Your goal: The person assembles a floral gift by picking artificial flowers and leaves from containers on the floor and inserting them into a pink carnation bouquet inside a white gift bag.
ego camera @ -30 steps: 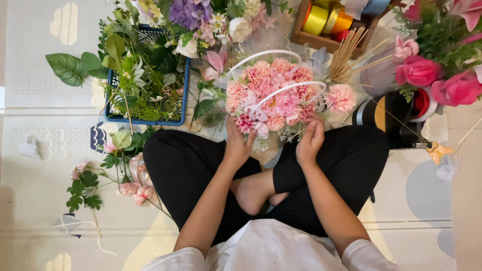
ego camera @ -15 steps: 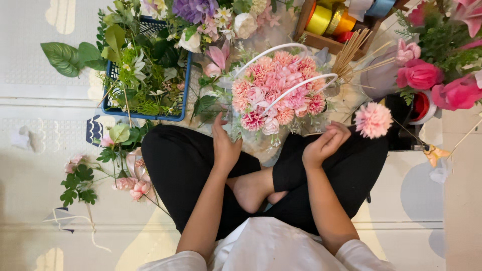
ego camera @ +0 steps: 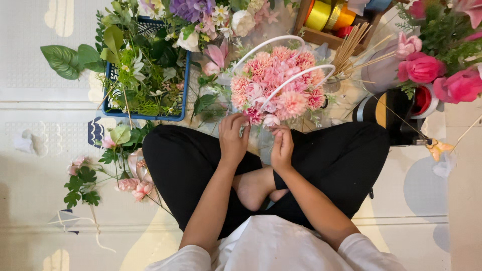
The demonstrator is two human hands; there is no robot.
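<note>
A bouquet of pink flowers (ego camera: 281,85) fills a basket with two white hoop handles (ego camera: 296,75), standing on the floor in front of my crossed legs. My left hand (ego camera: 233,140) has its fingers curled into the blooms at the bouquet's near edge. Beside it, my right hand (ego camera: 282,148) is closed just under a small pale pink flower (ego camera: 271,120), pinching at its stem. Both hands touch the near side of the arrangement, a few centimetres apart.
A blue crate (ego camera: 145,117) of greenery and white flowers stands at the left. Loose pink flowers and leaves (ego camera: 128,183) lie by my left knee. Ribbon spools (ego camera: 329,15), wooden sticks (ego camera: 351,45), pink roses (ego camera: 424,68) and a black roll (ego camera: 389,113) crowd the right.
My right hand carried a pink flower from out at the right in to the bouquet's near edge. My left hand rose from my knee to the blooms.
</note>
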